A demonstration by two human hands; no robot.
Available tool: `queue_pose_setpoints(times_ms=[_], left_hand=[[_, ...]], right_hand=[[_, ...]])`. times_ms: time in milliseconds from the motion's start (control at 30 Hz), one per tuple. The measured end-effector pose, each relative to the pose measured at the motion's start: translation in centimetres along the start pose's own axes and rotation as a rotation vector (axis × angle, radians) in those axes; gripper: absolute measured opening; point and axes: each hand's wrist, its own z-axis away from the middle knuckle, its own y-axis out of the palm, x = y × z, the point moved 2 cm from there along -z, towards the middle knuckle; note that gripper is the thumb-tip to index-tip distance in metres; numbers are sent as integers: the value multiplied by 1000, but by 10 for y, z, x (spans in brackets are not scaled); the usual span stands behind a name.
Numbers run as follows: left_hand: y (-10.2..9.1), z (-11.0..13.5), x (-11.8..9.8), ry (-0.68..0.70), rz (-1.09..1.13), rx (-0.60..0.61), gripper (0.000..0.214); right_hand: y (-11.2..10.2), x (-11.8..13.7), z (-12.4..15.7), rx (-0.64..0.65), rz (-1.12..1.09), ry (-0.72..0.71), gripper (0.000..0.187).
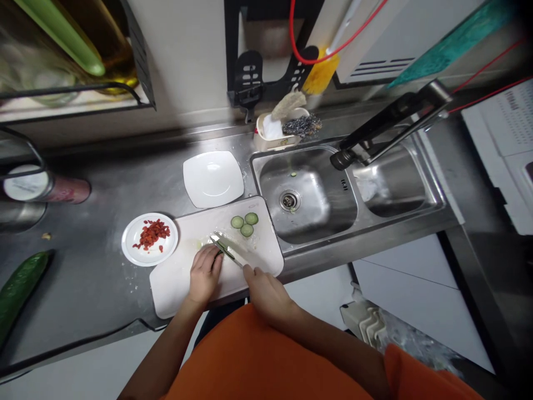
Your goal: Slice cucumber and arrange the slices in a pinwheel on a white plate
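L fingers (205,256) of the left hand (202,275) are bent & close tog, clamped on a dark-green cucumber piece (218,254), mostly hidden by hand & blade, over the mid part of the cutting board (179,289). R fingers (251,273) of the right hand (267,293) are wrapped round the handle end of a knife (229,251); handle itself hidden in the grip. Blade runs diag. over the board, tip pointing to its far L, right beside the L fingers. Three cut cucumber slices (247,230) lie flat near the board's far R corner, bunched tog, past the blade. Board surface looks wet nr the blade

Small round plate (127,244) w/ dried red bits (152,234) sits at the board's far L corner, v. close to its edge. Square white plate (213,180) is just beyond the board's far edge. Whole cucumber (20,283) lies on the worktop (91,266), well L of the board, partly out of view; pinkish can (69,189) also L, farther back. Sink (310,222) is just R of the board, 2nd basin (393,191) farther R, black tap (375,128) above. Caddy (275,143) w/ wire scourer (303,126) stands beyond the board, to its far R
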Motion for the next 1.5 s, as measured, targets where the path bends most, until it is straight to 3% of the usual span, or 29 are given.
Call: queue_pose_setpoints(times_ms=[467,1100,1300,1500], left_hand=[[-2,-3,-4,-6,9,9,22],[-2,-4,-6,-11,14,11,22],[-4,-3,-5,8,14,14,26],[-5,-4,-7,23,-1,-3,24]], right_hand=[[0,4,-14,-10,30,-16,33],[26,3,-47,-133,17,-34,34],[17,-7,-40,-132,-15,-31,34],[8,-8,-12,-49,17,-10,36]])
